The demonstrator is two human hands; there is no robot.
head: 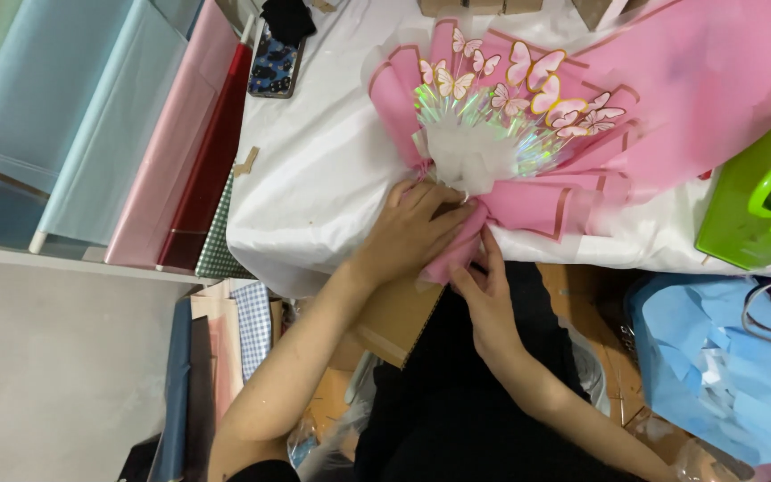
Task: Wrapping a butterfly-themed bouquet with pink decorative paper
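Here, a pink bouquet (501, 134) lies on its side at the near edge of a table with a white cloth (314, 170). It has paper butterflies (528, 80), shiny see-through film (457, 112) and a puff of white tissue (466, 156) in the middle. Its thin bottom end sticks out over the table edge. The left hand (412, 228) is wrapped around this thin part, fingers curled on the pink paper. The right hand (484, 290) pinches the very end from below. Rolls of wrapping paper (118, 125) lean to the left. A phone (274, 64) lies nearby. A green box (756, 201) sits at the right, and a blue bag (716, 366) is below it.
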